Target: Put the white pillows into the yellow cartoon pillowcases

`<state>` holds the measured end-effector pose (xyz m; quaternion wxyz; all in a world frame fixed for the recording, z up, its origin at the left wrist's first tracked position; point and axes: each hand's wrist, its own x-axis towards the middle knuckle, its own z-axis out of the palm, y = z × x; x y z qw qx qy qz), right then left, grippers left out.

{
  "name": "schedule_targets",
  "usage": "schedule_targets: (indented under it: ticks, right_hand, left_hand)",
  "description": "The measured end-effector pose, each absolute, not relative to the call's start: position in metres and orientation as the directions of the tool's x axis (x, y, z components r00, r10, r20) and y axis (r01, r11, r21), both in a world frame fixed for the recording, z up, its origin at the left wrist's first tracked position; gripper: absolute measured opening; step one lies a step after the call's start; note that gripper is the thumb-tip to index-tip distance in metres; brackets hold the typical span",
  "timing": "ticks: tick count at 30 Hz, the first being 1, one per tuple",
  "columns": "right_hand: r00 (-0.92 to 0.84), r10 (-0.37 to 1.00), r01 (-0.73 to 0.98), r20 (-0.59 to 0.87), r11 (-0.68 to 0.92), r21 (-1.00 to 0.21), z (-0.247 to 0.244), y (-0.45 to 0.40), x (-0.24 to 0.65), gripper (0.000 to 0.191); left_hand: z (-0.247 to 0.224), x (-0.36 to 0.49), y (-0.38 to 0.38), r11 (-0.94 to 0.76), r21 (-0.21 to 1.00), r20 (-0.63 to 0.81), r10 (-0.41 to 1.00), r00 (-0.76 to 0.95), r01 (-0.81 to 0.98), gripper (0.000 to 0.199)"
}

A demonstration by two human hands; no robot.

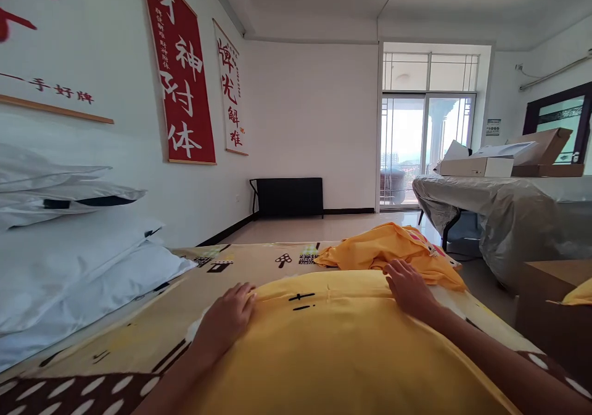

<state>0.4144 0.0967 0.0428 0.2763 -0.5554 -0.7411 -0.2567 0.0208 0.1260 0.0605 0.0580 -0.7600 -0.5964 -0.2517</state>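
The left hand (pixel 235 309) and right hand (pixel 409 285) are resting, fingers bent, at the far corners of a yellow pillow (pixel 324 353) lying between them; whether gripping, I cannot tell. Orange cloth (pixel 370 245) is lying just beyond the right hand; white pillows (pixel 69 267) are sitting left of the left.

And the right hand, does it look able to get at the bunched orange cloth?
Most likely yes: the orange cloth lies just beyond the right hand, with nothing seen blocking the way. The hand is at the far edge of the yellow pillow, so it would probably leave that first.
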Motion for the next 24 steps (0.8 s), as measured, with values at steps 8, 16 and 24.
schedule_targets:
  ticks: [8,16,24]
  right_hand:
    - [-0.422,0.772,0.835,0.475,0.536,-0.128,0.043,0.125,0.306,0.024]
    - [-0.350,0.829,0.845,0.436,0.480,-0.234,-0.007,0.151,0.421,0.047]
    - [-0.227,0.866,0.833,0.445,0.409,-0.372,-0.059,0.154,0.473,0.052]
  left_hand:
    - [0.050,0.136,0.147,-0.639,0.199,0.286,0.763,0.579,0.743,0.047]
    - [0.012,0.042,0.178,-0.500,0.271,0.284,0.858,0.428,0.823,0.052]
    - [-0.038,-0.008,0.198,-0.295,0.558,0.317,0.940,0.129,0.776,0.061]
